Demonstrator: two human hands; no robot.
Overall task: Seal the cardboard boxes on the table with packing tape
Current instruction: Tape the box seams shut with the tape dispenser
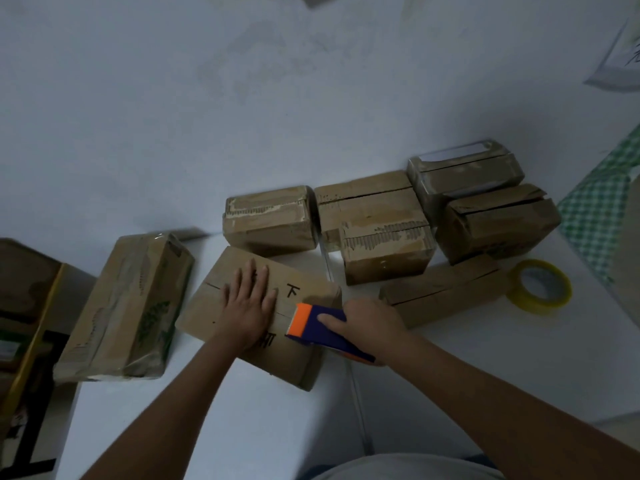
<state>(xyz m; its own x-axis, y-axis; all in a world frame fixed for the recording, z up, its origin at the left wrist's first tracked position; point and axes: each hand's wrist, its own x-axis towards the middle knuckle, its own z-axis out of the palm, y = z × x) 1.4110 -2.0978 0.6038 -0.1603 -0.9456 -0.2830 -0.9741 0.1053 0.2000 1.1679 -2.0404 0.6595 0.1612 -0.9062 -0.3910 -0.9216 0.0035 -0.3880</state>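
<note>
A: What is the left hand (pixel 250 299) doing?

B: It is lying flat, fingers straight and spread, pressing on the near cardboard box (pixel 263 317) in the middle of the white table (pixel 467 375).

A: And the right hand (pixel 367 325)?

B: It is gripping a blue and orange tape dispenser (pixel 322 323), fingers curled round it, its orange end touching the box's top seam.

A: Where are the other boxes sitting?

B: A taped box (pixel 128 306) is lying to the left; five more are crowding the far right. A yellow tape roll (pixel 539 286) is lying flat at the right, just beside them.
</note>
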